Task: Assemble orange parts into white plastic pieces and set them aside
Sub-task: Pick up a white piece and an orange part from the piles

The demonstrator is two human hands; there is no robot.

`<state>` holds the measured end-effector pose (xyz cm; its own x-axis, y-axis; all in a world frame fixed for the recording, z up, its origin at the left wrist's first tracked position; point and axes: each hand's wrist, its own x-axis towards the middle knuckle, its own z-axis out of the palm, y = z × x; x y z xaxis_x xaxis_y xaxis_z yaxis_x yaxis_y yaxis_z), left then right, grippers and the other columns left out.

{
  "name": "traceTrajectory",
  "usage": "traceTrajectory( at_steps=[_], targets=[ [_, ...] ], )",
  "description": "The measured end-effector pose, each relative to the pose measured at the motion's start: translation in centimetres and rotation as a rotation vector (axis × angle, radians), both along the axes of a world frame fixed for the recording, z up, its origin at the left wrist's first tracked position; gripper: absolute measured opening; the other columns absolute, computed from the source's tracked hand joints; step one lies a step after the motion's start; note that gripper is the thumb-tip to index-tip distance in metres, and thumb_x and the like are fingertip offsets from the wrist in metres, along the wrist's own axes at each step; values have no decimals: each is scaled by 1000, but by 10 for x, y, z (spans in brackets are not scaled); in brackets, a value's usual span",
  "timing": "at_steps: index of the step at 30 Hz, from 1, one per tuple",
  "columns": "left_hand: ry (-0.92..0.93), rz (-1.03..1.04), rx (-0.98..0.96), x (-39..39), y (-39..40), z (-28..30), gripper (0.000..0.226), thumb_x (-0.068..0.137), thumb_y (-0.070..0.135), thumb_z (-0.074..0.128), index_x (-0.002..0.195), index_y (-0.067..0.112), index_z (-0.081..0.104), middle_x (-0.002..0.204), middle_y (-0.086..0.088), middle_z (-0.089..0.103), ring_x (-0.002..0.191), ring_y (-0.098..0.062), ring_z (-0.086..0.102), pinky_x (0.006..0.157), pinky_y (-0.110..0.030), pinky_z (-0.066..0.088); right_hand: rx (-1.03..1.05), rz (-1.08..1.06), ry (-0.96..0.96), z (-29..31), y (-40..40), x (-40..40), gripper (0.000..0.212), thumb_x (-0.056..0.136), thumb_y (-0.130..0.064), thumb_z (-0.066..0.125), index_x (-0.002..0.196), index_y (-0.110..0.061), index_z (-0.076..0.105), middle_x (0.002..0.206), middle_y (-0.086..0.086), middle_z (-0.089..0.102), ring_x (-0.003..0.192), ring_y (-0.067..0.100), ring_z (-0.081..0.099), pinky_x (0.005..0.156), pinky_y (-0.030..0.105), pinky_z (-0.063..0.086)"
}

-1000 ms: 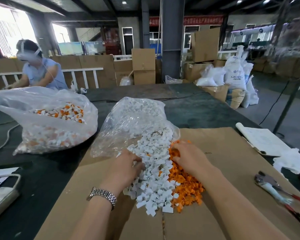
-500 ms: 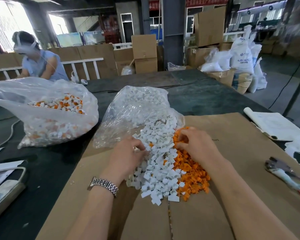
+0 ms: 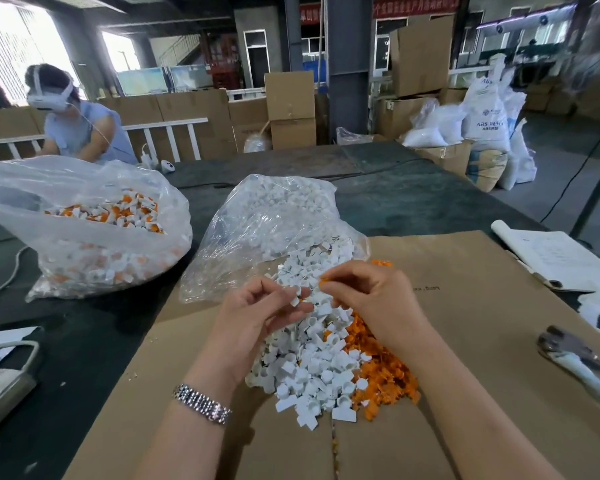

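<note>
Far beyond our right hand [image 3: 371,299] stands a white sack [image 3: 486,116] printed "ABS RESIN"; the red banner [image 3: 413,6] overhead carries writing we cannot read, and the faint print on the cardboard sheet [image 3: 482,306] just right of that hand is too small to make out. Our bench [image 3: 413,202] is dark and matte, with the brown cardboard laid over it, in a warehouse of stacked cartons [image 3: 290,109] and grey pillars. Our left hand [image 3: 257,317] pinches a small white plastic piece [image 3: 294,301] between thumb and fingertips; our right hand pinches an orange part [image 3: 324,280], the two held close above the heap. Below our hands lie the pile of white pieces [image 3: 312,368], blocky and hollow, and beside it the orange parts [image 3: 385,372]. Past our fingertips a crinkled clear bag [image 3: 274,220] spills more white pieces. Far left of our left hand a second clear bag [image 3: 94,237] holds white-and-orange pieces.
</note>
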<state>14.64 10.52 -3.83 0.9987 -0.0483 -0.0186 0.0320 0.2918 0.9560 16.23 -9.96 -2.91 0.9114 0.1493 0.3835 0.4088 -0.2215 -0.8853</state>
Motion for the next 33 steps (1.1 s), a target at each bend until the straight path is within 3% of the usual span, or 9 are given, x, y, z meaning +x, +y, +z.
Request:
traceTrajectory(
  at_steps=[4, 10, 15, 19, 22, 27, 33],
  targets=[
    [-9, -18, 49, -1, -1, -1, 8, 81, 10, 78, 75, 8, 72, 95, -27, 75, 97, -42, 75, 81, -33, 63, -42, 71, -62, 2, 7, -5, 12, 92, -16, 71, 101, -20, 78, 86, -10, 73, 80, 8, 69, 74, 20, 57],
    [-28, -63, 86, -3, -4, -1, 12, 91, 1, 70, 80, 2, 64, 71, -14, 72, 92, -42, 76, 80, -35, 64, -311, 12, -330, 2, 16, -10, 5, 90, -15, 73, 94, -16, 74, 87, -9, 65, 82, 8, 62, 74, 21, 52],
    [-18, -171, 20, -8, 0, 5, 12, 84, 8, 76, 92, 1, 70, 103, -37, 71, 102, -45, 73, 82, -33, 62, -373, -23, -370, 4, 11, -8, 4, 91, -9, 71, 94, -11, 74, 89, -1, 66, 81, 10, 60, 75, 30, 51],
    [-76, -178, 104, -9, -1, 3, 13, 82, 4, 77, 92, 2, 68, 102, -34, 72, 102, -42, 74, 82, -32, 62, -314, 1, -336, 4, 13, -9, 4, 91, -11, 71, 95, -12, 74, 89, -2, 66, 82, 10, 61, 74, 30, 53],
    [-93, -143, 145, -9, -3, 3, 27, 82, 5, 73, 106, -2, 61, 101, -33, 72, 97, -41, 75, 79, -32, 62, -303, 32, -295, 4, 13, -9, 5, 92, -13, 71, 96, -13, 74, 89, -6, 66, 82, 9, 62, 74, 27, 54],
    [-169, -77, 241, -12, -12, 2, 26, 82, 1, 73, 108, 1, 72, 97, -20, 78, 93, -34, 77, 78, -26, 61, -338, 50, -223, 9, 5, -9, 7, 91, -15, 71, 97, -14, 75, 90, -8, 68, 84, 6, 61, 75, 18, 50],
    [-127, -116, 113, -13, -17, 4, 25, 81, 4, 75, 106, 8, 79, 105, -23, 76, 99, -36, 76, 83, -28, 61, -385, 49, -235, 21, -5, -15, 5, 94, -18, 68, 96, -17, 72, 88, -8, 66, 83, 8, 59, 75, 24, 49]
  ],
)
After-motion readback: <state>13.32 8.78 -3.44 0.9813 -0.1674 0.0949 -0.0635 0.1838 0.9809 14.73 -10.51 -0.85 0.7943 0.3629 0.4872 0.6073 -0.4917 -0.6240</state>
